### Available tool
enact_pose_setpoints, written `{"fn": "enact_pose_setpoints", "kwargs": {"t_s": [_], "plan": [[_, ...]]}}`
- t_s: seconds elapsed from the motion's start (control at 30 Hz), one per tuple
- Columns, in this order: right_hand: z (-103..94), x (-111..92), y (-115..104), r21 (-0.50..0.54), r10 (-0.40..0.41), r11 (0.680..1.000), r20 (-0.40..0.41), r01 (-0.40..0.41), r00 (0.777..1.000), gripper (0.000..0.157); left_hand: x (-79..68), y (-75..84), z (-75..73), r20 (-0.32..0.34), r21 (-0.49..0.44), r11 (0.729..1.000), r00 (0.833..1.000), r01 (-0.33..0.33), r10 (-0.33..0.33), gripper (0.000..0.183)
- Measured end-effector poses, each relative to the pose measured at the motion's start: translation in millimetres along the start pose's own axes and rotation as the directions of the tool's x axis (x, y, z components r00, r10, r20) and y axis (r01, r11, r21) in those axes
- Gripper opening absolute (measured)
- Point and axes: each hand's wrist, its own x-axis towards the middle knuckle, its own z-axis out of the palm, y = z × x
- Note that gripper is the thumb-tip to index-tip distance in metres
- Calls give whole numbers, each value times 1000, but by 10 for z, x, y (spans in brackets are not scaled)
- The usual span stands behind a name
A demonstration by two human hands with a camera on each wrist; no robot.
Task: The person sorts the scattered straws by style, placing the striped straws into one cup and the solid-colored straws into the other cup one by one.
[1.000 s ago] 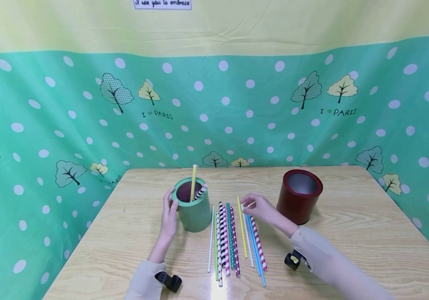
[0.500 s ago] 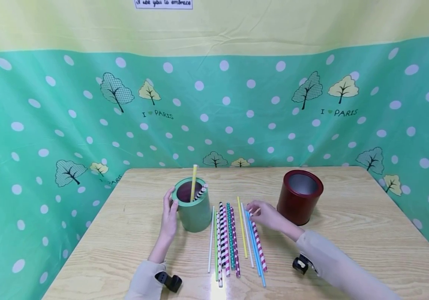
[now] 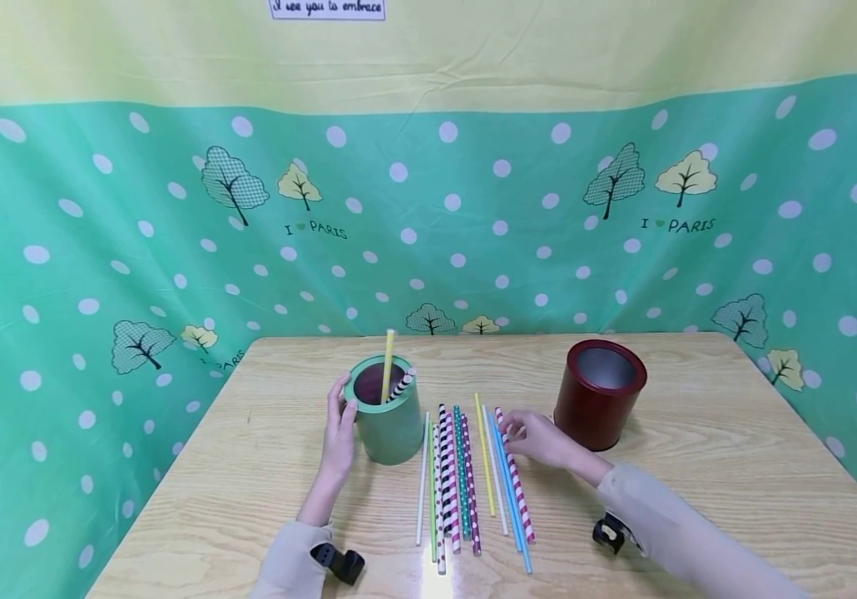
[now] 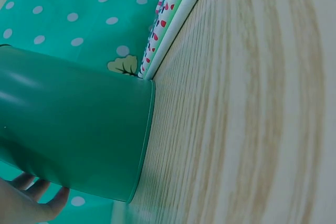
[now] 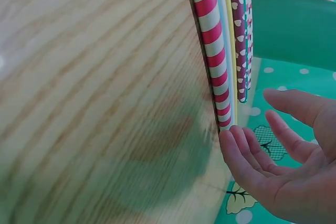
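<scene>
My left hand (image 3: 337, 441) holds the left side of a green can (image 3: 391, 433), thumb in front and fingers along the rim. A yellow straw (image 3: 387, 358) and a black-and-white striped straw (image 3: 402, 384) stand leaning inside it. My right hand (image 3: 537, 437) is at the far end of a pink-and-white striped straw (image 3: 520, 491), the rightmost in a row on the table. In the right wrist view its fingertips (image 5: 227, 139) are right at the straw's end, with the thumb spread apart. Beside that straw lie blue straws (image 3: 514, 499), a white one (image 3: 498, 478) and a yellow one (image 3: 484, 457).
A dark red can (image 3: 599, 399), with no straw showing, stands behind the right forearm. Several more straws, among them a teal dotted one (image 3: 462, 474) and a purple one (image 3: 471, 491), lie between the hands. A dotted green curtain (image 3: 428, 225) hangs behind the table (image 3: 271, 391).
My right hand has moved rightward and a little nearer, from the far ends of the yellow and white straws to the pink striped one. My left hand has stayed on the green can.
</scene>
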Motion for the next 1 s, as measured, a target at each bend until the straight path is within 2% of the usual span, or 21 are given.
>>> {"fn": "enact_pose_setpoints", "kwargs": {"t_s": [0.63,0.87,1.0], "plan": [[73,-26,88,40,-1,999,54,-1,999,22,3,-16,5,4,-4,1000,1000,-6,6,43],[113,-21,133,25,-17,1000,33,16,999,20,5,-12,7,-5,-12,1000,1000,-9,9,43],[128,-19,145,30,7,1000,32,-8,999,19,7,-11,7,-4,-15,1000,1000,-12,11,43]]}}
